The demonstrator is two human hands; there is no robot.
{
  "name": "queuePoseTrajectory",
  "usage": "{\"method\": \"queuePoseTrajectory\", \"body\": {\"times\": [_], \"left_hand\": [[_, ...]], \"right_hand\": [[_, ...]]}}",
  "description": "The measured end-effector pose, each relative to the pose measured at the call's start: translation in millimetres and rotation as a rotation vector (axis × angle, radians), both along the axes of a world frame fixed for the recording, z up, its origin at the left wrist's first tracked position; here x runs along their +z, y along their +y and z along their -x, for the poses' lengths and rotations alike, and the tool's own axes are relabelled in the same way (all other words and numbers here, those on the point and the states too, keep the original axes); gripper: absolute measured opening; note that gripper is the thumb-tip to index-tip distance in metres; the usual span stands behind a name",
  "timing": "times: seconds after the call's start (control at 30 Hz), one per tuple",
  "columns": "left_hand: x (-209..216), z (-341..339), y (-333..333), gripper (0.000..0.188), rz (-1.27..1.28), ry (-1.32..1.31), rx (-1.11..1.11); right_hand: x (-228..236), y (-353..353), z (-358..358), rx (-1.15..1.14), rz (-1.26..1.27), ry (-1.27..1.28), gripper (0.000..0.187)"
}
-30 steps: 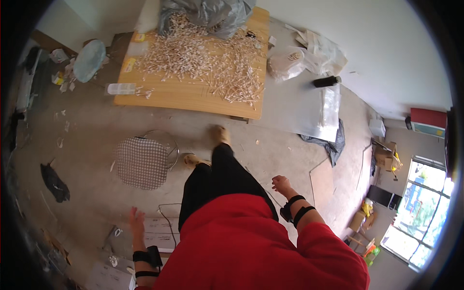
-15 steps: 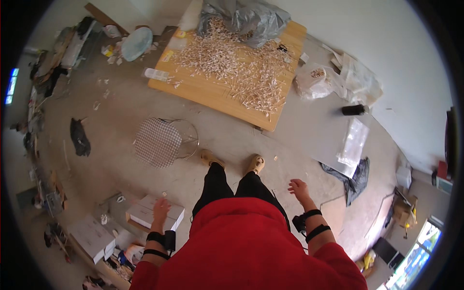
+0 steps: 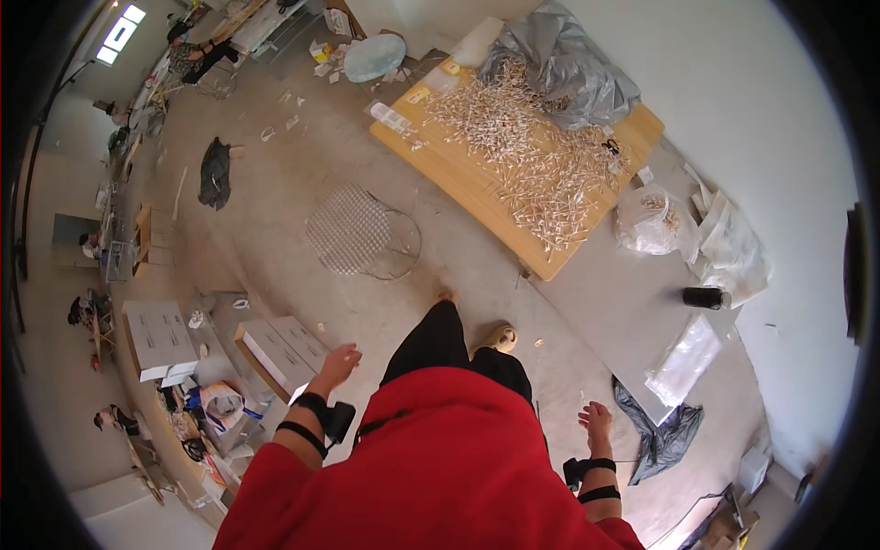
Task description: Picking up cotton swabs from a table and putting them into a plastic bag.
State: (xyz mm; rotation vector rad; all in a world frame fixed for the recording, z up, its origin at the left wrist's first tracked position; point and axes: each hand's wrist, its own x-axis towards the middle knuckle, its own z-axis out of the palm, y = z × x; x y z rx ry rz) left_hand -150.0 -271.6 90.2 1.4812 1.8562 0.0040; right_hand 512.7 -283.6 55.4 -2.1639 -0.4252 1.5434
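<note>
Now right hand (image 3: 596,421) lower in view, left hand (image 3: 340,365) higher, table (image 3: 472,195) rightward

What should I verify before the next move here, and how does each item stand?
1. Left hand empty: ok, near the white box.
2. Right hand empty: ok, near the black plastic.
3. White-tipped sticks gathered up: not ok, scattered over the wooden table.
4. Checked stool apart from the table: ok.
5. Black bottle full: cannot tell.
</note>
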Motion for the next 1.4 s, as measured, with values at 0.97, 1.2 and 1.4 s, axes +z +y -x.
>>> {"method": "queuePoseTrajectory", "body": {"times": [0.97, 1.2, 1.4], "left_hand": [[-54, -230, 381, 0.062, -0.393, -0.255, -0.378], [-110, -308, 415, 0.088, -0.277, -0.068, -0.538], [-170, -326, 429, 0.094, -0.182, 0.01, -0.462]], "right_hand": [[-8, 276, 129, 0.522, -0.479, -0.748, 0.085], [-92, 361, 178, 0.576, -0.44, -0.737, 0.118], [-152, 401, 163, 0.54, -0.494, -0.748, 0.113]]}}
